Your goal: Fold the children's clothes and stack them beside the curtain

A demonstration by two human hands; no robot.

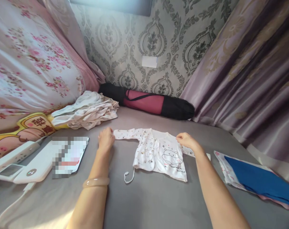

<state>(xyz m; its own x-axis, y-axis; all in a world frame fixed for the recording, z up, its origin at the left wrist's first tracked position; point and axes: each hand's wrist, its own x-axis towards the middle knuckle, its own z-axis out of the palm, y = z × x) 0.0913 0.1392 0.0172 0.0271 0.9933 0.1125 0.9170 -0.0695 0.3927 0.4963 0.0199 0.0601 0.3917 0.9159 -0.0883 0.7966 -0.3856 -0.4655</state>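
A small white baby shirt (158, 152) with a cartoon print and tie strings lies flat on the grey bed sheet (146, 200). My left hand (105, 138) is closed at the end of the shirt's left sleeve, fingers curled down onto it. My right hand (186, 140) is pinched on the shirt's right shoulder edge. A pale bangle (96, 182) sits on my left wrist.
A heap of cream clothes (87, 109) lies at the back left beside a floral quilt (27, 63). A black and red rolled bag (154, 102) rests against the wall. A white device (35, 165) with a cable sits at left; a blue folded cloth (258, 179) at right; curtain (249, 79) on the right.
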